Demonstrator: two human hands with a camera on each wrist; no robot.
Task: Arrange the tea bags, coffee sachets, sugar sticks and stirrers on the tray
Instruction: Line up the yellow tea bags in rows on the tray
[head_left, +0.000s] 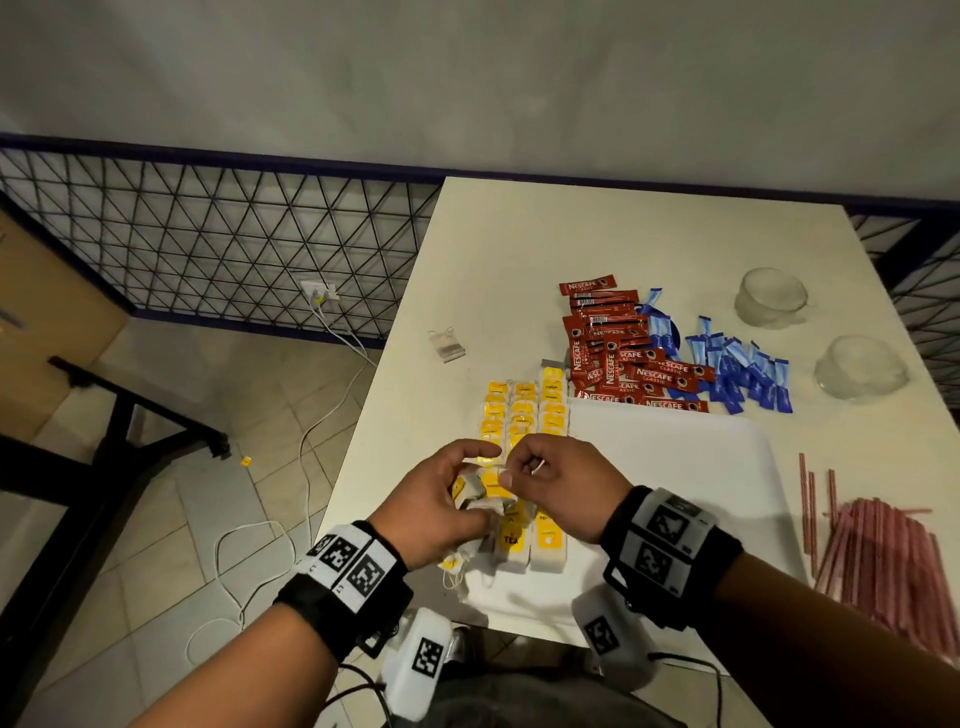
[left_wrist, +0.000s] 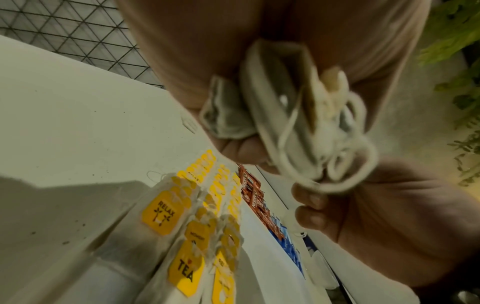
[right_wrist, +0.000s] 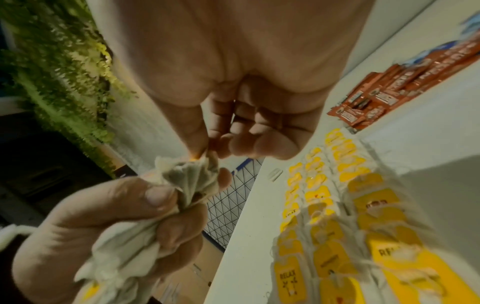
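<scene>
So the white bench (head_left: 519, 249) is carrying everything, and the white tray (head_left: 675, 467) is sitting at its near edge with three rows of yellow-tagged tea bags (head_left: 522, 410) running away from the person along its left side. Nescafe sachets (head_left: 618, 353) and blue sugar sticks (head_left: 737, 369) are lying heaped just past the tray's far edge, and the pink stirrers (head_left: 883, 551) are waiting off to the right.

The left hand (head_left: 436, 509) is clutching a crumpled bunch of loose tea bags (right_wrist: 187, 185), fingers curled tight around it, right above the near end of the rows. The right hand (head_left: 561, 483) is pinching the top of that bunch, probably teasing one bag out. The rows are lying directly below and ahead, so the right hand looks better placed to set it down.
</scene>
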